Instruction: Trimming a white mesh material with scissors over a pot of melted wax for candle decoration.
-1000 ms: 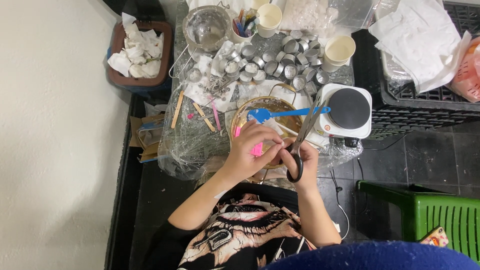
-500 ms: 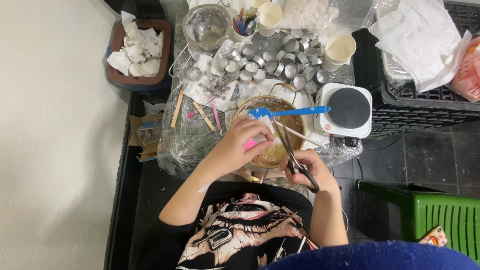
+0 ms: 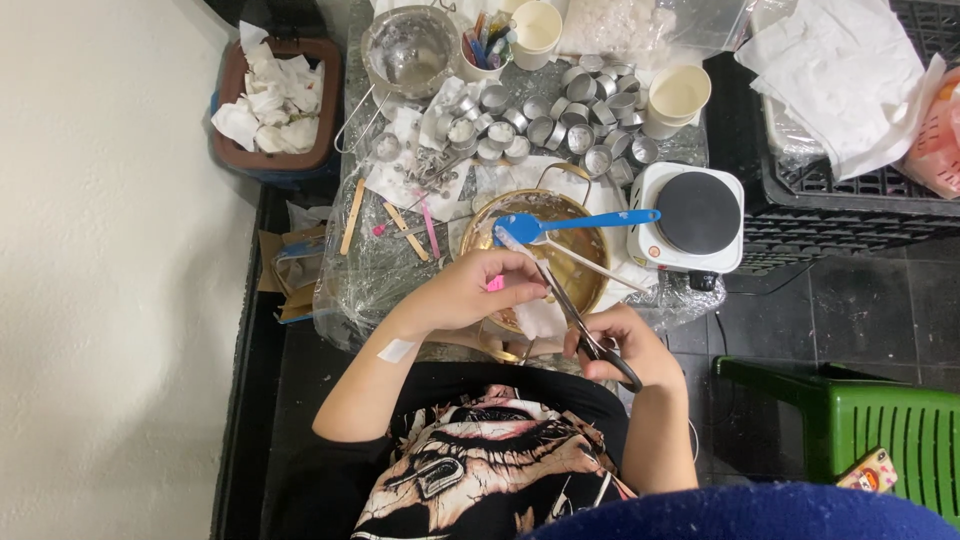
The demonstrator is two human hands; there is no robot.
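Left hand (image 3: 470, 293) fingers pinching small pink piece (image 3: 495, 284); right hand (image 3: 618, 345) fingers closed in scissors (image 3: 570, 305) loops. Piece probably light, soft; best gripped at end.

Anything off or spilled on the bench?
No clear spill. The blue spoon lies across the gold bowl's rim, handle overhanging toward the hotplate. Sticks lie scattered at angles on the plastic sheet. The right hand holds scissors; the left hand pinches something pink.
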